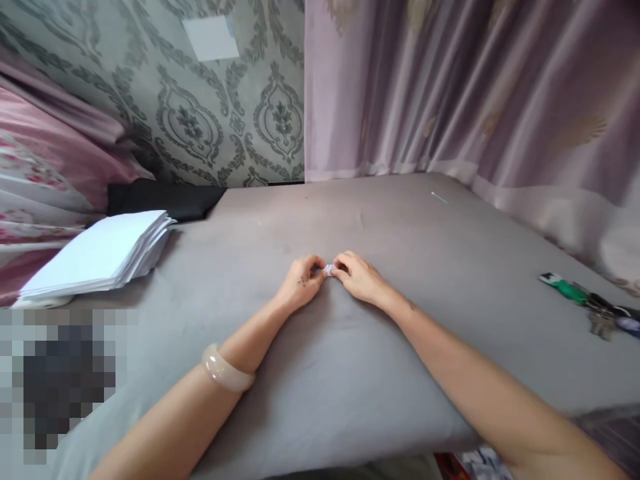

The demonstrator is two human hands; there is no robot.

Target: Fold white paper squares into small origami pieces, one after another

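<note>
My left hand point(303, 283) and my right hand point(359, 276) meet at the middle of a grey cloth-covered surface point(400, 227). Between their fingertips they pinch a tiny folded white piece of paper point(329, 269), mostly hidden by the fingers. Both hands rest on the cloth. A pale bangle point(226, 369) sits on my left forearm.
A stack of white paper sheets point(103, 253) lies at the left edge, with a black object point(165, 199) behind it. A bunch of keys with a green tag point(590, 303) lies at the right. Pink curtains point(475, 87) hang behind; patterned wallpaper and pink bedding are at left.
</note>
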